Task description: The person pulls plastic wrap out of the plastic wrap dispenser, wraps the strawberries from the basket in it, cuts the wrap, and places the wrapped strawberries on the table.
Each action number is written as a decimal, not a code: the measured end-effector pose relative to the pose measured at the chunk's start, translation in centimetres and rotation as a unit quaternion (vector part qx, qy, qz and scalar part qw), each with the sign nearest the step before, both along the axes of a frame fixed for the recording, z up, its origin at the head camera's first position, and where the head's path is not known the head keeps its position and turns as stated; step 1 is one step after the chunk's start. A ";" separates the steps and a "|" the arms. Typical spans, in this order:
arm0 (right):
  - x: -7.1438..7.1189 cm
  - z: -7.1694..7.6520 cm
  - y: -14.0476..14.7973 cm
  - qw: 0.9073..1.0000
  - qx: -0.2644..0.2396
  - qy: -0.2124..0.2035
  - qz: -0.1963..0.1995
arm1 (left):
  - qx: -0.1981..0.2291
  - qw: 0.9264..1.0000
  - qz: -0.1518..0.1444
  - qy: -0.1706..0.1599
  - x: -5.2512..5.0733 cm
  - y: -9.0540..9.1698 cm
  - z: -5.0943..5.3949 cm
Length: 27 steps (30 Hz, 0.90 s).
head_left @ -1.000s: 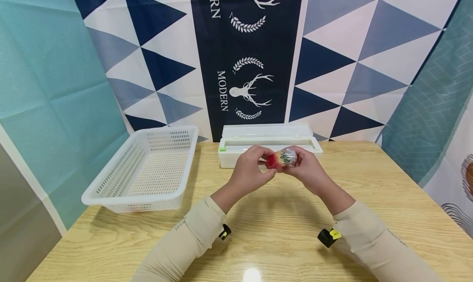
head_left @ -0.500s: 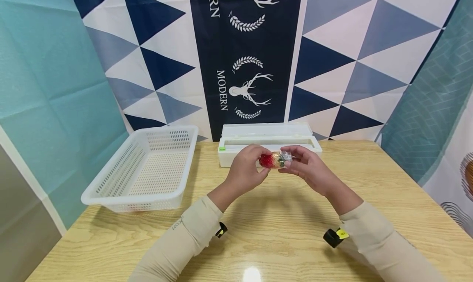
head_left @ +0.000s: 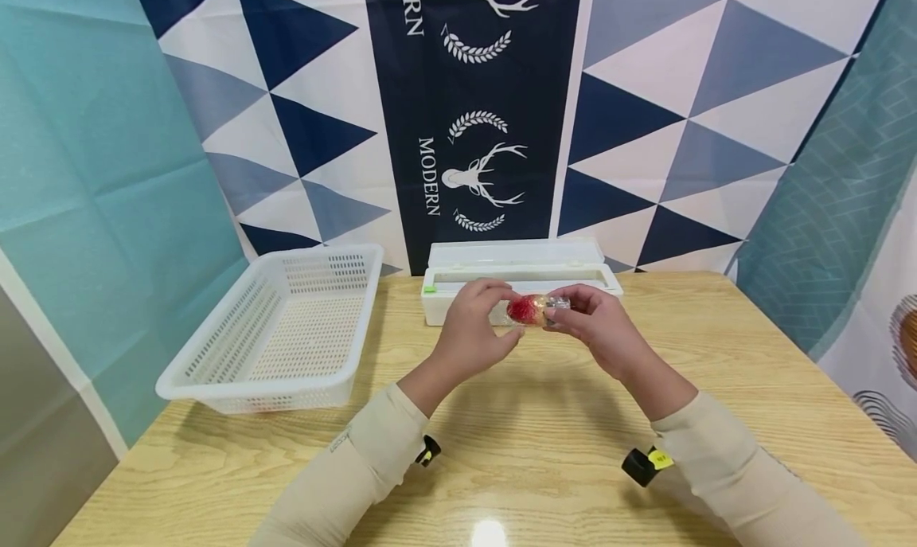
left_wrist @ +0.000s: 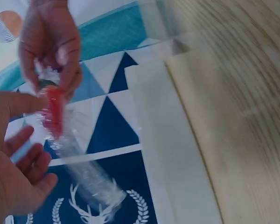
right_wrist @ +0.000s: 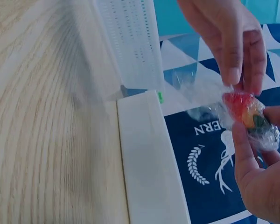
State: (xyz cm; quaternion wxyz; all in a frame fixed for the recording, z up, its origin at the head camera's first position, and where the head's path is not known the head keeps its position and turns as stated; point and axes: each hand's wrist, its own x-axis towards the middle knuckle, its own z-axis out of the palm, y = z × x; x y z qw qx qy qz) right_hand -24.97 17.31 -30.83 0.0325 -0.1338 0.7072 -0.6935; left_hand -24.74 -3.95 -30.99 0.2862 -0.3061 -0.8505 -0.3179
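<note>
A strawberry (head_left: 528,310), red at the tip and yellowish towards its green top, is wrapped in clear plastic film above the table. My right hand (head_left: 609,336) pinches it at the leafy end between thumb and fingers. My left hand (head_left: 473,328) is at the red tip with thumb and fingers spread apart; a finger is at or very near the film. In the left wrist view a loose tail of clear film (left_wrist: 91,179) hangs from the tip. The right wrist view shows the wrapped strawberry (right_wrist: 245,112) between both hands. Film covers part of its green top.
Behind the hands stands a long white box (head_left: 440,306) with its lid raised and a green tab at its left end. A white perforated basket (head_left: 268,388) sits at the left of the wooden table (head_left: 530,451). Patterned cloth (head_left: 630,117) hangs behind.
My left hand has loosened from the red tip and its fingers have spread. The right hand has shifted its fingers and now pinches the leafy end. Basket and box have not moved.
</note>
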 end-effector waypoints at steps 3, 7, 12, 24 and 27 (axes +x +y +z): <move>0.0 0.1 0.0 1.000 -0.014 0.001 -0.023 | 0.073 0.994 0.033 -0.074 0.3 -0.3 0.3; 0.2 0.2 -0.2 0.998 -0.061 -0.003 -0.033 | 0.182 0.962 0.045 -0.200 0.3 -0.4 0.7; 0.5 0.0 -0.6 0.995 -0.099 0.002 -0.020 | 0.264 0.918 -0.001 -0.296 0.2 -0.5 0.5; 1.1 -0.1 -0.7 0.989 -0.125 0.051 0.058 | 0.297 0.889 -0.102 -0.334 0.2 -0.1 0.4; 1.1 -0.1 -0.5 0.991 -0.106 0.060 0.060 | 0.291 0.888 -0.102 -0.341 0.2 -0.1 0.4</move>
